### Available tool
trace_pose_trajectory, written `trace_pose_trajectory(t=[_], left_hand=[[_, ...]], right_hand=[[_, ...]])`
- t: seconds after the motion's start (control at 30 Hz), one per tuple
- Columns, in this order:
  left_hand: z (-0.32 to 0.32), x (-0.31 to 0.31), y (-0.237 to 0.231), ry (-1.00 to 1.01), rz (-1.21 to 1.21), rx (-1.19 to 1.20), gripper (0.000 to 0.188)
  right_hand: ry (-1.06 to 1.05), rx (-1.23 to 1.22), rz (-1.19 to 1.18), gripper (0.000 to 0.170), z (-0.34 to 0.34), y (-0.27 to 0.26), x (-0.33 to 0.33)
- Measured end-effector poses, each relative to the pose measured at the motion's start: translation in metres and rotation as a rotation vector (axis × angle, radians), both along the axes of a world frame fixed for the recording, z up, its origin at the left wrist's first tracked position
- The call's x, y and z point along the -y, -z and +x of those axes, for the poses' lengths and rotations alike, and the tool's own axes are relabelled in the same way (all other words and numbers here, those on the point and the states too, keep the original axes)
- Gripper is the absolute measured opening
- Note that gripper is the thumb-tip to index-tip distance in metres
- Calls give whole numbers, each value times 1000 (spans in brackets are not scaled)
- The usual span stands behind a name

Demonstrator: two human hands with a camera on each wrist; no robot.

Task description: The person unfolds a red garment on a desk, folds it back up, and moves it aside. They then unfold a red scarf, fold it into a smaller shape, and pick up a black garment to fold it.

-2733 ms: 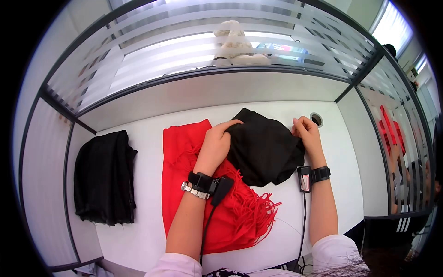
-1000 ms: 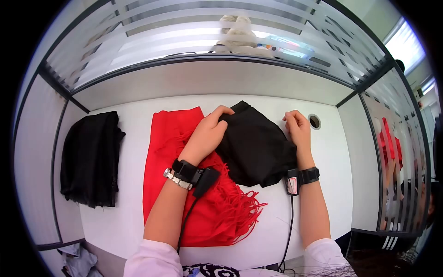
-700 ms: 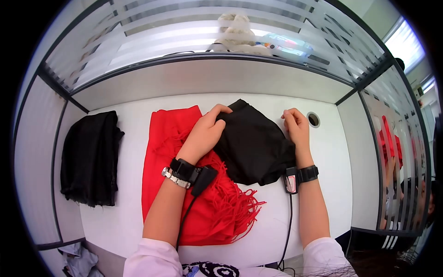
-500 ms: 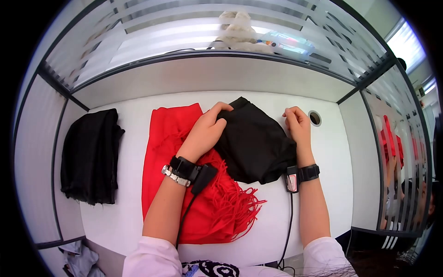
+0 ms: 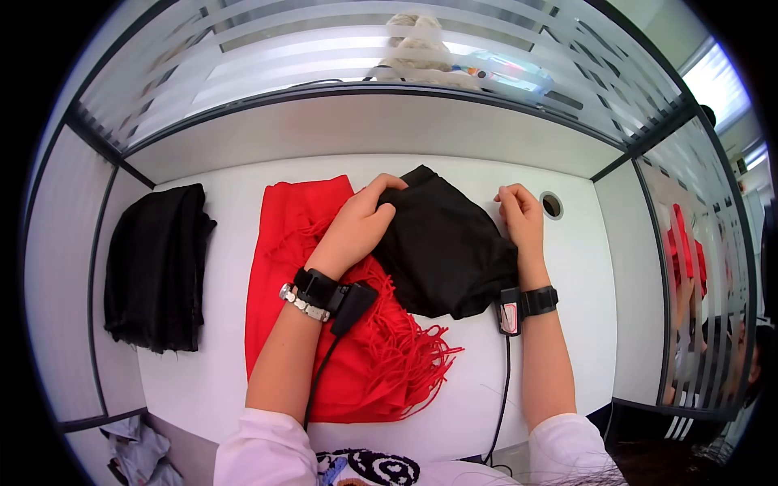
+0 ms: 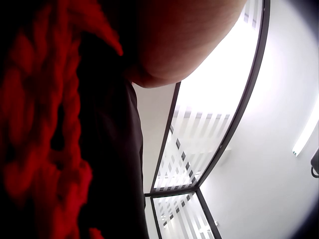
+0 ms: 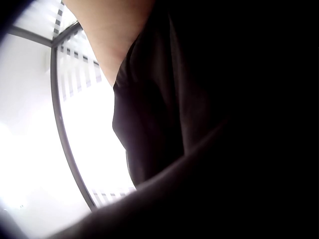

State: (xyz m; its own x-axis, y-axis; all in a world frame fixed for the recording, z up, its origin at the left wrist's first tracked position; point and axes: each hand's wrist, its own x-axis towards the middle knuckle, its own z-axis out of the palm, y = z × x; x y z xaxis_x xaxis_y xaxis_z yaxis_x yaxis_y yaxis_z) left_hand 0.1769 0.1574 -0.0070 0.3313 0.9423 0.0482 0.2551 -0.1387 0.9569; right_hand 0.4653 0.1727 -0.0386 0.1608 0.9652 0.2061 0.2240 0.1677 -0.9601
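A dark, smooth cloth [image 5: 446, 243] lies bunched at the middle of the white table. My left hand [image 5: 356, 229] rests with bent, relaxed fingers at its upper left edge, above a folded red fringed scarf [image 5: 284, 235]. To the cloth's right, my right hand [image 5: 523, 227] has its fingers loosely curled, with nothing seen in them. Part of the left hand [image 6: 184, 40] shows above dark cloth [image 6: 114, 144] and red fringe [image 6: 45, 124] in the left wrist view. The right wrist view shows skin [image 7: 112, 30] against dark fabric [image 7: 149, 119]; the fingers are hidden there.
A folded black cloth [image 5: 158, 271] lies at the table's left side. A round hole [image 5: 551, 205] is at the back right. Low partitions [image 5: 365, 125] enclose the back and sides. Cables [image 5: 504, 389] run from both wrist cameras toward the front edge.
The head view has shifted, so the table and everything on it sit slightly differently in the picture. Both hands stay nearly in place beside the dark cloth.
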Motion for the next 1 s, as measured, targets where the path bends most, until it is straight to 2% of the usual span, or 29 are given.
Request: trace_pose_trajectory(t=[0.3, 0.37, 0.57, 0.73, 1.0], left_hand=[[1, -2, 6, -19, 101, 4, 34], [0, -2, 5, 3, 44, 19, 39], [-1, -1, 3, 5, 19, 17, 39], [-1, -1, 6, -2, 74, 19, 36], [0, -1, 2, 3, 73, 4, 35]], right_hand=[[-9, 31, -39, 27, -3, -4, 3], [-15, 36, -40, 28, -2, -2, 2], [-6, 58, -43, 29, -2, -3, 3], [-7, -38, -19, 19, -3, 0, 0], [-68, -52, -42, 11, -4, -7, 5]])
